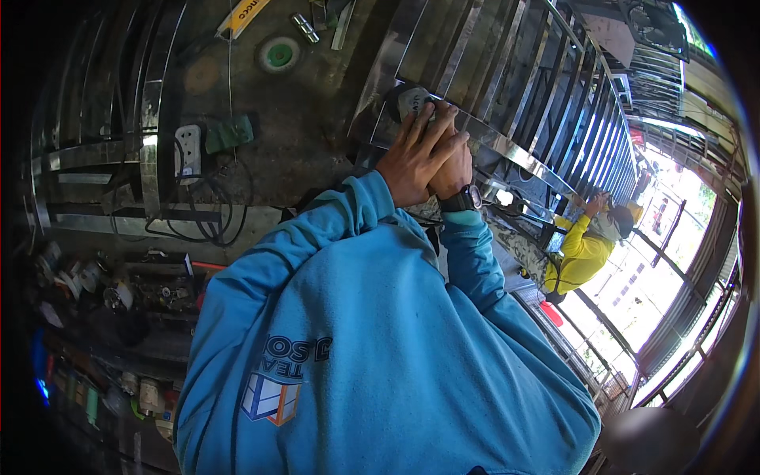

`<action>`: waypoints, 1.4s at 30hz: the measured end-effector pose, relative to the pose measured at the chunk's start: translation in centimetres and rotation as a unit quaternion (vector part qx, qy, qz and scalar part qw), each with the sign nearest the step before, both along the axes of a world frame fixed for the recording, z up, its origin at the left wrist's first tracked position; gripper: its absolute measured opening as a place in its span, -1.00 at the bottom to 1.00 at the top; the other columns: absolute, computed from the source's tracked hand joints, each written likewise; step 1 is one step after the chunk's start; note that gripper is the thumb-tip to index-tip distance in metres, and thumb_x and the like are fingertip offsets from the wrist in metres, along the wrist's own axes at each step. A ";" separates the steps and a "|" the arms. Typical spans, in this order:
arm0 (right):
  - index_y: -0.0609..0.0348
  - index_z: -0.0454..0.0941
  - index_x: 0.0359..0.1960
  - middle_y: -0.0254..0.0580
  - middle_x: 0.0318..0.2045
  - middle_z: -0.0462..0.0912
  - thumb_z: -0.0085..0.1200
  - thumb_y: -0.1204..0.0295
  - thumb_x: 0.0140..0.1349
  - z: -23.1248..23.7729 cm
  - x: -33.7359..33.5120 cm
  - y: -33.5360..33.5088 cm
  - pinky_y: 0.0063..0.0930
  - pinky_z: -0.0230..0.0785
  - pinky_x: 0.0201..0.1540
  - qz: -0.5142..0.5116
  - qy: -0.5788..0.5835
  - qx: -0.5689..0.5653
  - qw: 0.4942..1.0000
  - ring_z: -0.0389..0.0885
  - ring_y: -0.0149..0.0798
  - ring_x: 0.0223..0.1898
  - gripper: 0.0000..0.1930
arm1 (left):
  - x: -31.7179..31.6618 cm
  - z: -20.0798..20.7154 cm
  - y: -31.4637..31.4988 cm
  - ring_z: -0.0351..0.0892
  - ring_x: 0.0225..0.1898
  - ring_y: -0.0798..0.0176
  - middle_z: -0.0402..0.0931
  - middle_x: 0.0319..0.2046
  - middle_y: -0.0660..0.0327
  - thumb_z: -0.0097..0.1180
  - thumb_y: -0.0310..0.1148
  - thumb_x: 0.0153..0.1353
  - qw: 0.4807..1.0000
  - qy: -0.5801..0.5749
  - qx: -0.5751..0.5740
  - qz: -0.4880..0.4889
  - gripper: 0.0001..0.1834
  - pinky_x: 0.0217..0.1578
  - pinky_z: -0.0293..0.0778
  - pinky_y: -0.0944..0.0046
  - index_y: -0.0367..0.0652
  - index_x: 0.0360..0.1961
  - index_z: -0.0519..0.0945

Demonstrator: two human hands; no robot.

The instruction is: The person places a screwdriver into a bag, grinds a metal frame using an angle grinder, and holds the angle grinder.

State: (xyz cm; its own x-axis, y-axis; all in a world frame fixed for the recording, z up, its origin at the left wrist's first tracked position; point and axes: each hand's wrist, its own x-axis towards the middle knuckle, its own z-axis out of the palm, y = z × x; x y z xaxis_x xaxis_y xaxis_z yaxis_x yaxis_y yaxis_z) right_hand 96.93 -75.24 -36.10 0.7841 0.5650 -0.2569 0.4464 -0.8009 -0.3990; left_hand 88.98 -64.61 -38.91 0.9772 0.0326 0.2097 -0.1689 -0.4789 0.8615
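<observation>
My left hand (pixel 410 162) and my right hand (pixel 453 162) are close together at the end of a shiny metal frame of parallel bars (pixel 538 162). The left fingers lie across the right hand, which has a dark watch at its wrist. Just beyond the fingertips shows a dark rounded tool with a grey patch (pixel 412 101), touching the frame. Both hands appear closed around it, but most of it is hidden under them, so its exact kind is unclear.
A grinding disc with a green centre (pixel 279 55), a silver cylinder (pixel 304 28) and a yellow tool (pixel 241 17) lie on the worktop. A white power strip (pixel 188 150), green block (pixel 229 134) and black cable (pixel 212 218) are left. A yellow-clad person (pixel 582 253) works at right.
</observation>
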 end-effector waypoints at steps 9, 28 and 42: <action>0.00 0.16 0.42 0.24 -0.03 0.64 0.04 0.15 0.32 -0.1 -0.1 0.7 0.12 0.55 -0.16 -0.004 0.013 0.010 1.000 0.65 0.35 -0.11 -0.34 | 0.0 -0.6 0.2 -0.21 0.54 -0.43 -0.19 0.56 -0.09 0.38 -0.46 -0.21 1.000 0.001 0.025 0.011 0.09 0.46 -0.13 -0.43 0.05 0.47 0.21; -0.08 0.12 0.47 0.23 -0.01 0.63 0.06 0.26 0.29 -0.1 -0.3 0.7 0.08 0.57 -0.08 -0.031 0.001 -0.053 0.998 0.66 0.32 -0.06 -0.30 | -1.1 -0.6 2.3 0.06 0.48 -0.22 -0.01 0.50 -0.09 0.46 -0.42 -0.14 0.999 0.022 0.032 -0.001 0.11 0.44 0.13 -0.16 -0.01 0.50 0.17; -0.15 0.14 0.42 0.24 0.00 0.61 0.08 0.17 0.31 0.2 -0.2 1.1 0.13 0.55 -0.11 -0.026 0.003 0.005 1.000 0.64 0.35 -0.07 -0.34 | -1.1 -0.6 0.0 -0.11 0.52 -0.38 -0.12 0.51 -0.27 0.43 -0.35 -0.06 0.997 0.002 0.075 0.037 0.15 0.47 0.04 -0.21 -0.04 0.55 0.04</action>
State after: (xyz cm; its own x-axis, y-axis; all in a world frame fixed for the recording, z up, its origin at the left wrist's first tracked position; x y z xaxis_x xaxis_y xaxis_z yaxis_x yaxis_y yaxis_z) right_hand 96.71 -74.09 -35.93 0.8108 0.5261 -0.2566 0.4021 -0.8192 -0.4090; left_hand 87.87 -64.57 -39.48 0.9742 0.0731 0.2133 -0.1249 -0.6127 0.7804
